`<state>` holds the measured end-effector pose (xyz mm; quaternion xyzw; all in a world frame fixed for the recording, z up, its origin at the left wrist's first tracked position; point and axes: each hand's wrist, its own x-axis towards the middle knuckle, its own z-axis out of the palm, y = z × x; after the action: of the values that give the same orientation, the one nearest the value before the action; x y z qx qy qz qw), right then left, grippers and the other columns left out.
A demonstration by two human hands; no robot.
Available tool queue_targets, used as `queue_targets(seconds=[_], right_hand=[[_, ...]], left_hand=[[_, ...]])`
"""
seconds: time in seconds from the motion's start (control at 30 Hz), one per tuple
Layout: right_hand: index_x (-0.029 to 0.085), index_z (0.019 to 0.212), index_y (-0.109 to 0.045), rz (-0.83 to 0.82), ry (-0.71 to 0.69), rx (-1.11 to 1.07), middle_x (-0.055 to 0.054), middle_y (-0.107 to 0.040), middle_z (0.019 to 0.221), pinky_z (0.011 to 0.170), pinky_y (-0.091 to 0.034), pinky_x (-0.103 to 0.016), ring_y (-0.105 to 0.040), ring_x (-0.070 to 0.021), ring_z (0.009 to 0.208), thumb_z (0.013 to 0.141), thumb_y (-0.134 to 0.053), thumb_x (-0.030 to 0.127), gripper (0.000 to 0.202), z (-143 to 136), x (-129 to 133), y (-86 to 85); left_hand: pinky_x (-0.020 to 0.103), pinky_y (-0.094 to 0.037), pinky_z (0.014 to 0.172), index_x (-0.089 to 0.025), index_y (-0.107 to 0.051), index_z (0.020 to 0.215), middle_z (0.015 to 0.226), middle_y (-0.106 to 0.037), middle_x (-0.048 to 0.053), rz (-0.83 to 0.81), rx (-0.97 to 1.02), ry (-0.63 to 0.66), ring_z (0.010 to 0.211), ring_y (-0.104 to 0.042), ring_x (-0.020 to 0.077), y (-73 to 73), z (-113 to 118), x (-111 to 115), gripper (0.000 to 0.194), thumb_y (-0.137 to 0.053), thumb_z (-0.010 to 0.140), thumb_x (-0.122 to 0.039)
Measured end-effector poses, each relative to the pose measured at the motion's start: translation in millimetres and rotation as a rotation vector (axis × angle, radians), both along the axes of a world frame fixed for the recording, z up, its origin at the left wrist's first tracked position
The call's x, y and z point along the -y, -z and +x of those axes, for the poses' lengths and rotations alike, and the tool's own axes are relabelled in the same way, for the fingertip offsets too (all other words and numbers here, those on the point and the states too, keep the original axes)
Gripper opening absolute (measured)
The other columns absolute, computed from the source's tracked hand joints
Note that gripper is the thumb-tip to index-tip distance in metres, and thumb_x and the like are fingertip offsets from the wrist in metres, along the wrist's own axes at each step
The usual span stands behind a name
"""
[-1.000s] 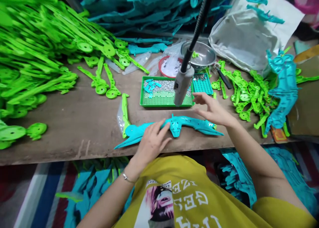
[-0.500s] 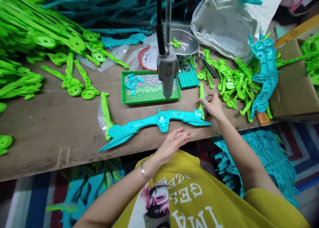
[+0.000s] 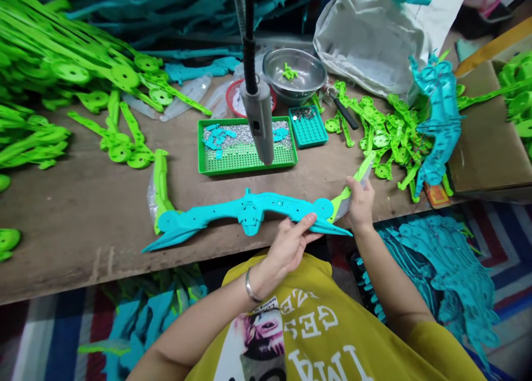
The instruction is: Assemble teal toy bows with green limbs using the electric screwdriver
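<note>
A long turquoise plastic toy-bow part (image 3: pixel 224 212) lies across the front of the table, its right end tilted up. My left hand (image 3: pixel 291 242) grips that right end from the near side, thumb on top and fingers underneath. A green plastic limb (image 3: pixel 361 170) joins the turquoise part at the right, with clear film beside it. My right hand (image 3: pixel 361 201) is closed around this limb. Another green limb (image 3: pixel 160 181) stands out from the left end, also with clear film. Above the table hangs a grey electric screwdriver (image 3: pixel 258 120), touched by neither hand.
A green tray (image 3: pixel 245 170) of screws and turquoise pieces sits behind the bow part. Beside it are a small teal tray (image 3: pixel 310 134) and a steel bowl (image 3: pixel 307 73). Green parts (image 3: pixel 386 126) are heaped at right, near a cardboard box (image 3: pixel 477 142).
My right hand has closed on the right green limb, which now slants outward. My left hand has taken hold of the turquoise part, which has shifted left. The hanging screwdriver appears further left.
</note>
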<state>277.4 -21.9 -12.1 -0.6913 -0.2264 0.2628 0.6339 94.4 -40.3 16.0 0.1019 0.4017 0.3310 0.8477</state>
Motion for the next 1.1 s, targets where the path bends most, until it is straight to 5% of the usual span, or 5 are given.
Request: queue_targets(seconds=[0.1, 0.4, 0.57, 0.8, 1.1], right_hand=[[0.024, 0.079, -0.044, 0.027, 0.072, 0.006, 0.009, -0.037, 0.067, 0.057, -0.032, -0.025, -0.035, -0.0096, 0.06, 0.075, -0.07, 0.043, 0.032, -5, 14, 5.1], [0.024, 0.086, -0.049, 0.039, -0.053, -0.031, 0.007, -0.057, 0.063, 0.056, -0.042, -0.026, -0.053, -0.0119, 0.057, 0.074, -0.072, 0.046, 0.034, 10, 2, 4.3], [0.025, 0.087, -0.048, -0.014, -0.093, -0.042, 0.008, -0.056, 0.061, 0.05, -0.042, -0.025, -0.054, -0.0121, 0.052, 0.071, -0.078, 0.051, 0.043, 3, 5, -1.7], [0.027, 0.095, -0.037, -0.092, 0.115, 0.038, 0.005, -0.054, 0.071, 0.054, -0.048, -0.031, -0.057, -0.0156, 0.057, 0.081, -0.061, 0.056, 0.04, -23, 20, 4.6], [0.026, 0.084, -0.044, -0.343, -0.184, 0.028, 0.01, -0.042, 0.059, 0.045, -0.035, -0.028, -0.041, -0.0116, 0.046, 0.069, -0.072, 0.067, 0.052, 34, -14, 20.7]], left_hand=[[0.048, -0.061, 0.095, -0.014, -0.071, 0.088, 0.094, -0.079, 0.006, -0.032, -0.021, 0.006, 0.087, -0.076, 0.0216, 0.4, 2, 5, 0.046, -0.098, 0.058, -0.036], [0.048, -0.062, 0.09, -0.015, -0.073, 0.092, 0.095, -0.079, 0.007, -0.03, -0.018, 0.111, 0.085, -0.074, 0.0205, 9.4, 8, 1, 0.044, -0.095, 0.065, -0.043], [0.049, -0.063, 0.087, -0.014, -0.074, 0.091, 0.093, -0.079, 0.008, -0.008, -0.063, 0.12, 0.086, -0.075, 0.0235, 5.3, 5, -1, 0.037, -0.093, 0.068, -0.037], [0.05, -0.065, 0.084, -0.014, -0.072, 0.09, 0.092, -0.079, 0.006, -0.051, -0.082, 0.076, 0.079, -0.076, 0.0224, 4.0, 3, 3, 0.027, -0.087, 0.076, -0.032], [0.048, -0.056, 0.104, -0.015, -0.064, 0.095, 0.099, -0.077, 0.011, -0.071, 0.046, 0.188, 0.094, -0.078, 0.0247, 20.3, 12, -5, 0.026, -0.082, 0.084, -0.031]])
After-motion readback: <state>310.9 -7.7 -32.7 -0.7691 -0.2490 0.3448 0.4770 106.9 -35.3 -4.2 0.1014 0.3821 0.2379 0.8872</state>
